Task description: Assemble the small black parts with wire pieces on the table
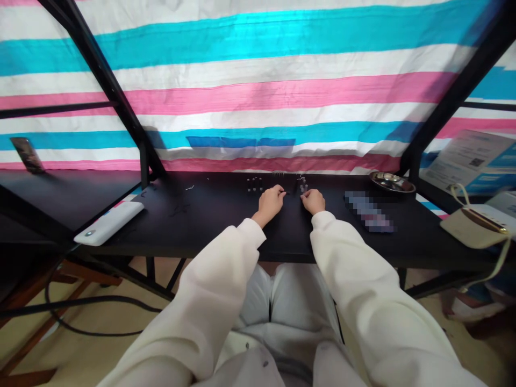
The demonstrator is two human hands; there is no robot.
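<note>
Both my arms in white sleeves reach out over a black table (209, 226). My left hand (271, 202) rests on the tabletop with its fingers curled, fingertips pinched near a small dark piece. My right hand (313, 201) lies close beside it, fingers also curled, next to some tiny pale parts (303, 186). What either hand holds is too small to make out. A cluster of small dark pieces (254, 185) stands just left of my left hand, near the table's far edge.
A round metal dish (392, 182) sits at the back right. A white flat device (108, 222) lies on the table's left corner. A blurred-out object (368, 211) lies right of my hands. A striped cloth hangs behind; black frame bars slant at both sides.
</note>
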